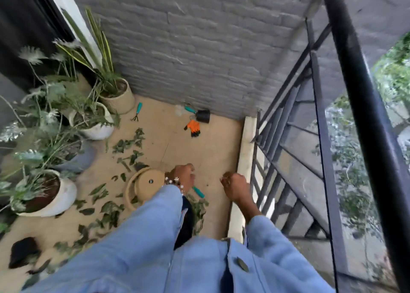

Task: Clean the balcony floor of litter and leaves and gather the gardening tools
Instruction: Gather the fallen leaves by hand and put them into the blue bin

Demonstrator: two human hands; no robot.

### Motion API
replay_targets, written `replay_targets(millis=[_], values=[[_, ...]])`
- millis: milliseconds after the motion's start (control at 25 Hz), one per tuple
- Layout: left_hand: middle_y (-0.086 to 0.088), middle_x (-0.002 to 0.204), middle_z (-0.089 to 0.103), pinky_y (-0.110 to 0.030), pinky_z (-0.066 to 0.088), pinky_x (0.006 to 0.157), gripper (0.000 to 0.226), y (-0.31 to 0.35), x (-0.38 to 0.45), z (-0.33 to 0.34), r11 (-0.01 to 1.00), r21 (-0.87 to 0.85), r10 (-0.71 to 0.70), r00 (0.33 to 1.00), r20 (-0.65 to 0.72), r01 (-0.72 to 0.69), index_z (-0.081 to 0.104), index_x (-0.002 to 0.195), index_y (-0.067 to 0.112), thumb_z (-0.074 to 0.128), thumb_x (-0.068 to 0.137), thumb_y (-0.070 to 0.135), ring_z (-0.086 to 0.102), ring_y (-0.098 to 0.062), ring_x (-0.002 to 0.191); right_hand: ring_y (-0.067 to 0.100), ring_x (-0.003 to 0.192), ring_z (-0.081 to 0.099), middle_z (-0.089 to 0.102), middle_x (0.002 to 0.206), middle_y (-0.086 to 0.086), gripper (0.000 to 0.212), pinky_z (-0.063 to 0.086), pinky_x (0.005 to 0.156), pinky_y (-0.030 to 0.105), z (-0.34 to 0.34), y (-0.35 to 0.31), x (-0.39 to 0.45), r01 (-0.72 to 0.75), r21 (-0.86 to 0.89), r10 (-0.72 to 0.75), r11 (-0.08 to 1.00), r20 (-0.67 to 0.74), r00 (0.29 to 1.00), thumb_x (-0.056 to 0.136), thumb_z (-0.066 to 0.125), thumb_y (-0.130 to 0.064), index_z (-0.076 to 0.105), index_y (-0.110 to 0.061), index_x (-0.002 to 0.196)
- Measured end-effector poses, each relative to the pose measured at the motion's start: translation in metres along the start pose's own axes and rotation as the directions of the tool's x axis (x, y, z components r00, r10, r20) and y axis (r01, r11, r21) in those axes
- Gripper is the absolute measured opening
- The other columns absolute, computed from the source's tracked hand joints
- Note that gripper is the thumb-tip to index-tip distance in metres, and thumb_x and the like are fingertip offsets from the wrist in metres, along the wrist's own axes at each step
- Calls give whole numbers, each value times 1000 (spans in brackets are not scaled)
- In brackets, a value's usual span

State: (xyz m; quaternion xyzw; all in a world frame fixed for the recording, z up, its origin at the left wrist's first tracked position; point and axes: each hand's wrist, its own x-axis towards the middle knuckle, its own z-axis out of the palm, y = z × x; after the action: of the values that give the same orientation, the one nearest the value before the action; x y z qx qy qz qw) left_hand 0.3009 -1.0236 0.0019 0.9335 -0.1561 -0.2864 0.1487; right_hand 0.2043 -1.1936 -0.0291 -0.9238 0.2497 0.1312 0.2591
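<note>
Counting tools on the floor (217, 141): one teal rake (135, 111) by the pots, one teal trowel (190, 110) next to a small black pot (203, 115) at the wall, and one orange glove (193, 128) just in front of it. Leaves (128, 150) everywhere, too many to count. Four planters along the left. Left hand (184, 178) is curled around a teal handle (198, 192), with a tan basket (142, 187) right beside it. Right hand (234, 187) is a loose fist, can't tell if anything's in it.
</note>
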Motion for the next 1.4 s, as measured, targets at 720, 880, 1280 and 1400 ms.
replay_targets(millis=[720,880,1280,1400], values=[[-16,125,59,-41,46,98,37,-14,348,-173,903,-249,-362,932,-5,350,51,132,21,46,96,27,56,-35,116,33,118,50,59,123,9,37,44,95,44,-110,-157,437,401,-199,-327,894,321,889,95,40,-39,61,-19,119],[-13,129,58,-43,46,99,37,-48,365,-191,784,-359,-536,844,18,506,50,132,24,45,96,30,56,-33,116,31,102,62,69,101,9,64,51,84,41,-86,-207,505,544,-157,-438,824,433,788,74,23,-56,68,-18,99],[-13,134,54,-37,43,96,38,-102,382,-218,402,-549,-856,514,60,733,52,134,23,49,96,27,52,-33,122,29,115,54,64,116,6,26,44,91,37,-51,-339,592,856,-132,-568,500,696,440,93,50,-29,62,-20,115],[-9,134,56,-40,44,96,38,-105,397,-214,320,-577,-877,466,120,751,52,133,25,47,96,29,53,-33,121,29,114,53,64,115,5,25,43,90,38,-38,-362,616,896,-121,-534,426,766,358,93,51,-27,63,-20,113]])
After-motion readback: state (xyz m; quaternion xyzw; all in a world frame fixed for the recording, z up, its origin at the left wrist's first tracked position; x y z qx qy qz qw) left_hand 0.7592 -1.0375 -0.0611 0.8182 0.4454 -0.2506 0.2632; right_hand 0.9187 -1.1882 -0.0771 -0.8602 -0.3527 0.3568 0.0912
